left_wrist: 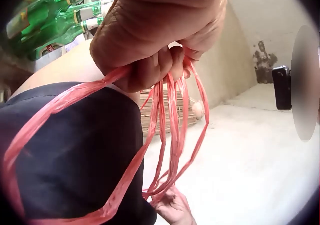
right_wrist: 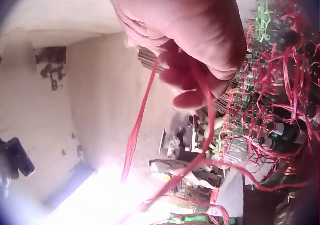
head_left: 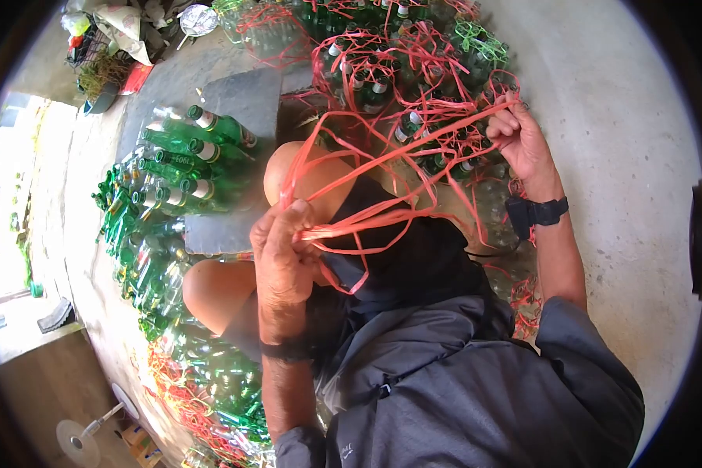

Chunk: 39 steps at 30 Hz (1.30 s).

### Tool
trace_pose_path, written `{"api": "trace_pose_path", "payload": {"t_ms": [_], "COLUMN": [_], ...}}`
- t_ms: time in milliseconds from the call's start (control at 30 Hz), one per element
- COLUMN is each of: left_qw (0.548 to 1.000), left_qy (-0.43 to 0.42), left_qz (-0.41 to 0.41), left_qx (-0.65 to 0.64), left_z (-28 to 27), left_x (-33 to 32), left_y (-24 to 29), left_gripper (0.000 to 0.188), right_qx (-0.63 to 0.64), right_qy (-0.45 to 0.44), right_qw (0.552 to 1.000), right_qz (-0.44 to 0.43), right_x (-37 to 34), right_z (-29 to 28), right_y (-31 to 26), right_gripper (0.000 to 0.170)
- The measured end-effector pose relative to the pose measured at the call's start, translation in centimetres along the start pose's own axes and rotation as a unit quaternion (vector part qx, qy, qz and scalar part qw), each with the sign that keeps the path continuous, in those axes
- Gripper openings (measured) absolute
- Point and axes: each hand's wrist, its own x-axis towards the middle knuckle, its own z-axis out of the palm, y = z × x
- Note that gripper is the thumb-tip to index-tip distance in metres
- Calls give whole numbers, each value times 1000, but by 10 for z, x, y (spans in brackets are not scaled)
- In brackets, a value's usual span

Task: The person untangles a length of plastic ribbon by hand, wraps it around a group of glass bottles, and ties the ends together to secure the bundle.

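Several loops of red plastic string hang from the left hand, whose fingers are curled round the bundle above the knees. Up and to the right, the right hand pinches a strand, which runs taut between the two hands. Seen in the left wrist view, the strands drop from the curled fingers of the left hand, with the right hand beyond. In the right wrist view, string passes through the curled fingers of the right hand.
Green bottles stand on a grey board at the left. More bottles draped with red string stand ahead. Loose bottles and red string lie at the lower left. Concrete floor extends at the right.
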Motion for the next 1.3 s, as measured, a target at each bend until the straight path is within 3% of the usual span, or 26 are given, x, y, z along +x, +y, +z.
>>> {"api": "trace_pose_path", "payload": {"t_ms": [100,167,333,367,400,467,500,700,800,900,1000,1100,1133,1200,1233,1267,1300], "left_qw": [999,1000,997,992,992,978,977,980,983,986,987,991,990,989,988,986,986], "left_qy": [14,18,19,94,94,-26,-55,-19,-21,32,37,44,47,51,58,66,66], "left_qz": [-3,-3,23,19,19,22,27,88,105,130,131,111,116,120,123,127,127], "left_qx": [33,9,-69,-83,-83,-206,-206,-179,-149,-100,-80,-68,-67,-64,-73,-82,-81], "left_z": [-6,-10,-22,-13,-22,-44,-47,-53,-48,-39,-36,-33,-32,-29,-27,-25,-24], "left_x": [-2,0,8,5,7,13,11,3,-3,-9,-14,-17,-18,-18,-19,-19,-19], "left_y": [4,5,3,7,6,8,11,22,29,35,38,40,40,39,40,40,41], "left_gripper": [24,26,29,27,27,21,27,30,28,29,29,30,29,29,28,28,28], "right_qx": [-40,-168,-303,-348,-348,-392,-392,-497,-503,-551,-602,-767,-766,-759,-725,-725,-684], "right_qy": [-43,51,68,70,70,98,99,119,91,66,-2,-39,-40,-63,-100,-100,-171], "right_qw": [998,984,947,931,931,911,911,859,859,830,796,627,628,610,661,662,699], "right_qz": [5,-31,-75,-84,-84,-83,-82,-31,-5,50,56,-134,-133,-220,-164,-164,-124], "right_x": [0,-6,-4,-3,-1,0,0,-6,-9,-6,-11,-26,-28,-34,-44,-50,-55], "right_z": [-13,-9,-27,-34,-40,-53,-61,-76,-72,-64,-57,-32,-22,4,25,35,43], "right_y": [-8,-11,-10,-10,-12,-16,-18,-26,-23,-19,-7,7,9,15,18,26,34], "right_gripper": [17,18,17,17,17,17,17,18,19,26,36,46,46,42,37,37,34]}}
